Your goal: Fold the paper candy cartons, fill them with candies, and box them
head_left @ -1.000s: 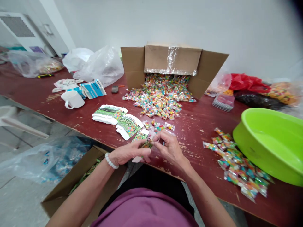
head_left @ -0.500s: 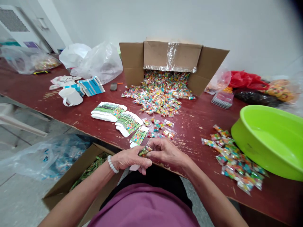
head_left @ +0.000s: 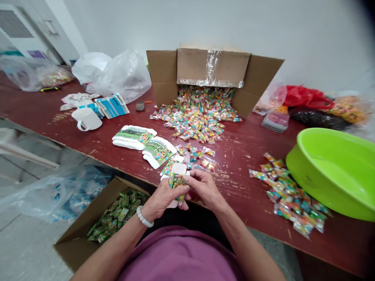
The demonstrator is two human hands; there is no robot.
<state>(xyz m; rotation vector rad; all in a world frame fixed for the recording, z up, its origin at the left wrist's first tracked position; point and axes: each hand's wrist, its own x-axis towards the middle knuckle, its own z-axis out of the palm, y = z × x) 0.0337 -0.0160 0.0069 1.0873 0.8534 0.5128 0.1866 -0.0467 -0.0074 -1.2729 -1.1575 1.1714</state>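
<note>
A small green printed carton (head_left: 175,182) is upright near the table's front edge, its white flaps sticking out at top and bottom. My left hand (head_left: 159,198), with a beaded bracelet at the wrist, grips it with the thumb across its front. The fingers of my right hand (head_left: 205,186) are bent at the carton's upper right edge, the thumb touching it. Whether they hold a candy packet too is hidden. Just beyond lie flat green cartons (head_left: 158,151) in overlapping stacks and a few clear candy packets (head_left: 208,163).
A cardboard box (head_left: 213,68) on its side spills a heap of candy packets (head_left: 199,121). At right, a green basin (head_left: 304,171) stands beside more packets (head_left: 293,199). A white mug (head_left: 89,119) is at left. Below the table edge, an open box (head_left: 70,242) holds filled green cartons (head_left: 120,210).
The carton has turned upright in my left hand, and its front and top white flap now show. My right hand has shifted slightly right and down, still at the carton.
</note>
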